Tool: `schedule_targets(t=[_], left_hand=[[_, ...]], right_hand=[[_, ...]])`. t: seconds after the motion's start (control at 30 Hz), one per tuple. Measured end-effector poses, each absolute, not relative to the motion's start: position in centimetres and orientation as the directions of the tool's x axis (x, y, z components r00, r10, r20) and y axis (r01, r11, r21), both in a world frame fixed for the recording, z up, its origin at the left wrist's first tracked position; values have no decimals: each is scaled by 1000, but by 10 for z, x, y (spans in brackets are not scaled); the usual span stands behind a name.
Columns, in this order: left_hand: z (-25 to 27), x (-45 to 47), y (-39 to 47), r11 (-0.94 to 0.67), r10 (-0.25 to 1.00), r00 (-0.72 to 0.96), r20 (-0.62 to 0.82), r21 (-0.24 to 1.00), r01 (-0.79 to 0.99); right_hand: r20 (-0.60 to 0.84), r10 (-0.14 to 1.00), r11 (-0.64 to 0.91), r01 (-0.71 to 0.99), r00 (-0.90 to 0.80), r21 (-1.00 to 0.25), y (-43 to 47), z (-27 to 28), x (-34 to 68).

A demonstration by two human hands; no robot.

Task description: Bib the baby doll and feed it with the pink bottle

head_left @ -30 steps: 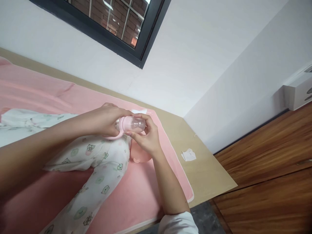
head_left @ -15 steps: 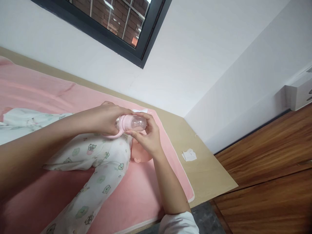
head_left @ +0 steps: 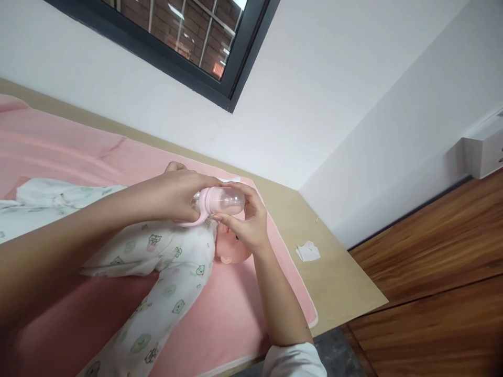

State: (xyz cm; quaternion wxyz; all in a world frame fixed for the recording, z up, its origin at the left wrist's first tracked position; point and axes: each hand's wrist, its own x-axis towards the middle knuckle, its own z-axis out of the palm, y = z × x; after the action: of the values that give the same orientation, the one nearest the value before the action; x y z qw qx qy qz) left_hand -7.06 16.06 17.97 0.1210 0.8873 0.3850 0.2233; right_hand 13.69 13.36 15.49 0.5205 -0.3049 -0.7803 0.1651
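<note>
A baby bottle [head_left: 212, 200] with a pink collar and a curved pink handle is held sideways over a doll [head_left: 231, 250]. My left hand [head_left: 178, 195] is wrapped round the bottle's body, hiding most of it. At the other end, my right hand [head_left: 253, 220] grips the clear domed cap [head_left: 232, 201] between thumb and fingers. The doll lies on its back below, its face partly covered by my right hand. It wears a white outfit [head_left: 183, 256] printed with small green animals.
A pink mat [head_left: 223, 314] lies under the doll on a wooden-topped table [head_left: 338, 272]. To the right is a crumpled white tissue [head_left: 308, 251]. A dark-framed window [head_left: 231, 78] is set in the white wall behind, and wood-grain panels [head_left: 440, 262] stand beyond the table's right edge.
The whole view has shifted slightly, so everything sits a little further right. Both hands keep their hold on the bottle, and more of the doll's face shows beneath them.
</note>
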Motion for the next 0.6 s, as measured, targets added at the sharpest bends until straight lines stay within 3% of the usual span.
schedule_targets(t=[0.13, 0.37, 0.47, 0.6], left_hand=[[184, -73, 160, -664, 746, 599, 290, 373, 648], [203, -85, 155, -536, 843, 446, 300, 409, 739], [206, -94, 162, -493, 859, 372, 352, 376, 785], [209, -106, 174, -390, 898, 274, 345, 332, 859]], right_hand=[[736, 637, 766, 293, -230, -572, 131, 156, 134], [713, 695, 645, 361, 89, -674, 151, 163, 167], [667, 721, 514, 499, 190, -698, 180, 151, 203], [492, 802, 139, 696, 338, -705, 214, 113, 251]])
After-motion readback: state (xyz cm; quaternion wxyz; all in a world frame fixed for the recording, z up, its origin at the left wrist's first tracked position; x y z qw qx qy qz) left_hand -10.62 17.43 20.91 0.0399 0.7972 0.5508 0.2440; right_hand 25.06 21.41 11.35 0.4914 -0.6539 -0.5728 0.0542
